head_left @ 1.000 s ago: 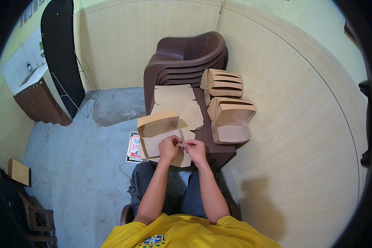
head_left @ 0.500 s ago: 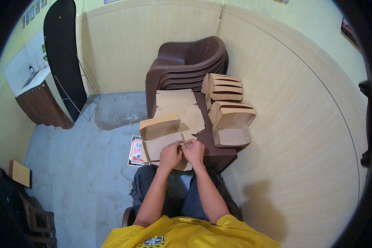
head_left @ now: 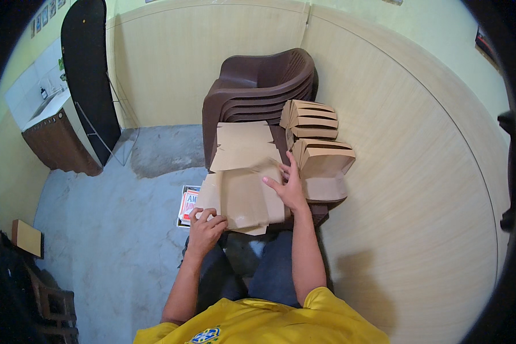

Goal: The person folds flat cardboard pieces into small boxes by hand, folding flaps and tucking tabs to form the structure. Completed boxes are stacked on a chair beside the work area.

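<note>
Both hands (head_left: 207, 234) seemingly touch the slightly blurred cardboard box (head_left: 243, 200) at opposite sides.

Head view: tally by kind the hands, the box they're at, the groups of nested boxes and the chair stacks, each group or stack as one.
Hands, left hand and right hand: 2
Cardboard box: 1
Nested groups, far group and near group: 2
Brown chair stack: 1
Total: 6

The box (head_left: 243, 198) lay between the left hand (head_left: 207, 232) and the right hand (head_left: 290, 186), flat sheets (head_left: 243, 139) lay behind it on the table (head_left: 319, 213), folded boxes (head_left: 325, 165) stood to their right, stacked chairs (head_left: 252, 94) stood behind the sheets, papers (head_left: 188, 205) lay left of the box.
</note>
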Demonstrator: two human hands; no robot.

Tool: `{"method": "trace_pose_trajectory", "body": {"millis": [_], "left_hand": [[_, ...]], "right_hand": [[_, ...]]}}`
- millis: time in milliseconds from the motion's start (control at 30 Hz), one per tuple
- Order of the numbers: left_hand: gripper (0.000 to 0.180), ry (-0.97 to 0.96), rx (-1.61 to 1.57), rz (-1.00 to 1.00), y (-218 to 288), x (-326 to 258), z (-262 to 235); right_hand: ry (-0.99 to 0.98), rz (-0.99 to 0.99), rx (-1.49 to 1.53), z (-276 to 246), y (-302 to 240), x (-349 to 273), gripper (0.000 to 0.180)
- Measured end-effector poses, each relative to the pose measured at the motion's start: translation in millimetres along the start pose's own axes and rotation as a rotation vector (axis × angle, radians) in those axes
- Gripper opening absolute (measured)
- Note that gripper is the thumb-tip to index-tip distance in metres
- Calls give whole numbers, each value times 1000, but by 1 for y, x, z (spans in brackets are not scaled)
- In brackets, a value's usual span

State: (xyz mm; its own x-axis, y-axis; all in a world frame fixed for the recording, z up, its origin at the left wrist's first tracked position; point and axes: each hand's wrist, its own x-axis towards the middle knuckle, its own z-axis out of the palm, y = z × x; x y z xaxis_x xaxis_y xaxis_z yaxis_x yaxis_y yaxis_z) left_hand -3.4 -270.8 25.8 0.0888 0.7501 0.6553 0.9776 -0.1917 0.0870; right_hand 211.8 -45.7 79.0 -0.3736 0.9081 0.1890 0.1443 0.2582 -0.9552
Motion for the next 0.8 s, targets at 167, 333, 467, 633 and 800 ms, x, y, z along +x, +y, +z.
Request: {"method": "trace_pose_trajectory", "body": {"millis": [167,333,467,633,800], "left_hand": [[15,133,-164,-54,-15,-1,5],[48,512,-1001,-680,-4,2,27],[95,230,-1293,-902,20,4,43],[77,323,-1430,-976,34,15,55],[71,425,-1489,-1158,18,28,59]], "right_hand": [[-48,137,-68,-11,37,-4,79],[304,303,327,0,43,-33,43],[420,300,665,21,41,-48,36],[210,303,420,23,46,-58,23],[-5,384,424,-6,24,-59,21]]}}
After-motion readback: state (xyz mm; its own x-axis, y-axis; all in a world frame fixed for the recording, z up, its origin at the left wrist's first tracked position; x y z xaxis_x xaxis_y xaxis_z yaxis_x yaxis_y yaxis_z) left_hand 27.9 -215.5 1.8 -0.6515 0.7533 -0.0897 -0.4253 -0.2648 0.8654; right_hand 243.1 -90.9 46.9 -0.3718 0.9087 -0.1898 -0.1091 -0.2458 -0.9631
